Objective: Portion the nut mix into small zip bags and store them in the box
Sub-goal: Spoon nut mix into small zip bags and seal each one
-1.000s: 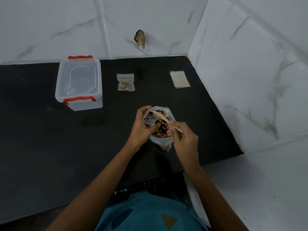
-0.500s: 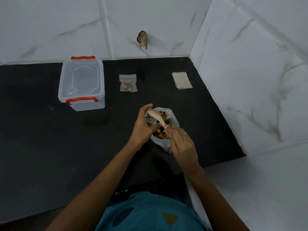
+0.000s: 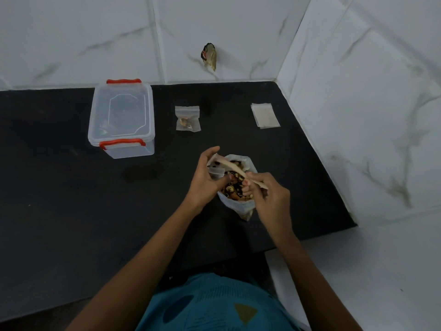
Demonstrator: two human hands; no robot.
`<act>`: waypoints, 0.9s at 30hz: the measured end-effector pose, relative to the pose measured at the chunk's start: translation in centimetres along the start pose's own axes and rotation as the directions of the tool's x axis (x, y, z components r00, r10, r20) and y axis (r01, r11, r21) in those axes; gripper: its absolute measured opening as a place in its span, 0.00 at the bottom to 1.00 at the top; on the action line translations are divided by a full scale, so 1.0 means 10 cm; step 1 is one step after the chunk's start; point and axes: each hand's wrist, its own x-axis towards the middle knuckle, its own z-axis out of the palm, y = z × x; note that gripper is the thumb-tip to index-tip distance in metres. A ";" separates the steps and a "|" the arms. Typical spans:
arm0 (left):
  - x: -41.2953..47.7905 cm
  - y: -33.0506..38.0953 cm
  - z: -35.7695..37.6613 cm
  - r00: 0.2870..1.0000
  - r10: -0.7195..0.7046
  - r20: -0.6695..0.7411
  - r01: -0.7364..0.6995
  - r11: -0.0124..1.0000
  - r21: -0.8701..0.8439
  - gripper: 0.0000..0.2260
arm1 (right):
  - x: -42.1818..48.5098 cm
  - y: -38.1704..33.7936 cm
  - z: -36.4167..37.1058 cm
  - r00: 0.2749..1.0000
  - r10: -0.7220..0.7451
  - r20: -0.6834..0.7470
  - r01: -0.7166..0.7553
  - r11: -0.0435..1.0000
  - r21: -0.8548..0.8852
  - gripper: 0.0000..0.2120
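A large clear bag of nut mix (image 3: 241,206) stands open on the black counter. My left hand (image 3: 205,180) holds a small zip bag (image 3: 216,172) at the big bag's mouth. My right hand (image 3: 267,197) grips a wooden spoon (image 3: 232,167) whose bowl points up-left over the small bag. A filled small zip bag (image 3: 187,118) lies farther back. A stack of empty zip bags (image 3: 265,115) lies at the back right. The clear box with red clasps (image 3: 123,118) sits closed at the back left.
White marble-look tiles form the back wall and the right wall, meeting at the corner (image 3: 279,77). A small brownish thing (image 3: 210,56) sticks out of the back wall. The counter's front edge (image 3: 322,237) is near my body.
The spoon's bowl has swung up and left toward the small zip bag in my left hand. My right hand has shifted slightly right. The view has drifted a little.
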 end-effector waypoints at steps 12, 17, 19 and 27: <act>0.02 -0.05 -0.04 1.000 0.005 0.011 -0.005 1.000 -0.018 0.28 | -0.04 -0.07 0.03 0.999 -0.038 0.030 0.039 0.999 -0.005 0.13; 0.01 -0.05 -0.05 1.000 0.014 0.022 -0.014 1.000 -0.009 0.28 | -0.08 0.01 0.02 0.994 -0.096 0.060 0.099 0.994 -0.039 0.12; 0.00 -0.04 -0.05 0.999 0.021 0.032 -0.021 1.000 -0.008 0.28 | -0.09 0.02 0.01 0.996 -0.078 0.052 0.081 0.995 -0.054 0.13; -0.02 -0.01 -0.07 0.999 0.020 0.034 -0.019 1.000 -0.019 0.26 | -0.04 0.01 0.00 1.000 0.006 0.021 -0.005 0.999 -0.052 0.08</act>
